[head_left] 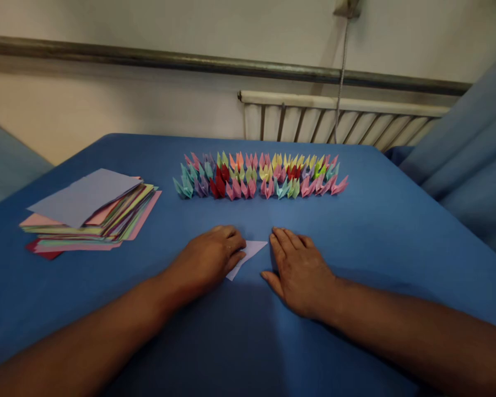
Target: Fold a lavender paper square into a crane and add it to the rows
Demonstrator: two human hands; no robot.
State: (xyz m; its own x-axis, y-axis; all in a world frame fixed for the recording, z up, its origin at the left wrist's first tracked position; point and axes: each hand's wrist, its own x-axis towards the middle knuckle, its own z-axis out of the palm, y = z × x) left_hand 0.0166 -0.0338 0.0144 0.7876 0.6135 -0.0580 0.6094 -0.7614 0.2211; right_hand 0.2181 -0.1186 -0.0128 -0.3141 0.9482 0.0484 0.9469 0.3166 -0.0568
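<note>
A folded piece of pale lilac paper lies on the blue table cover, its pointed corner facing right. My left hand rests over the paper's left part, fingers curled and holding it down; what lies under the fingers is hidden. Just right of the paper's tip, my right hand is laid flat on the cloth, thumb apart from the fingers. Nothing shows in it, and a small gap parts it from the paper.
Beyond my hands stand rows of small folded paper cranes in many colours. To the left sits an uneven stack of coloured paper sheets, a lilac one on top. A wall rail, a radiator and a blue curtain border the blue-covered table.
</note>
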